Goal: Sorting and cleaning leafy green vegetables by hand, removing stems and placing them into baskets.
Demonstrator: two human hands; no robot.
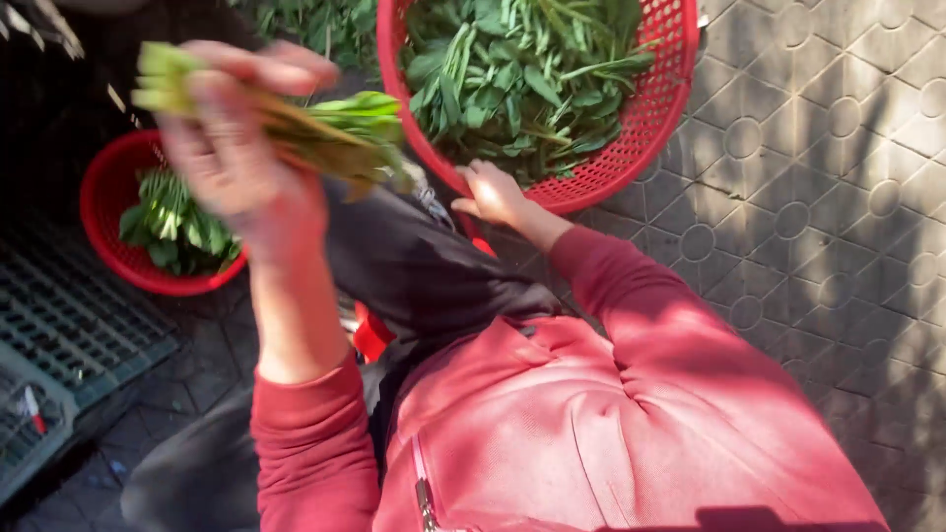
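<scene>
My left hand point(236, 148) is raised at the upper left and grips a bunch of leafy green stalks point(335, 128), cut ends to the left and leaves pointing right; the hand is blurred. My right hand point(498, 197) rests beside the near rim of a large red mesh basket point(650, 118) full of loose green leaves point(512, 69). Its fingers are loosely curled, the thumb apart, with nothing visible in them. Both sleeves are red.
A smaller red basket point(103, 197) with trimmed greens point(177, 222) sits at the left. A dark plastic crate point(59, 325) lies at the lower left. More greens point(315, 30) are piled at the top. Patterned grey paving point(818, 197) fills the right.
</scene>
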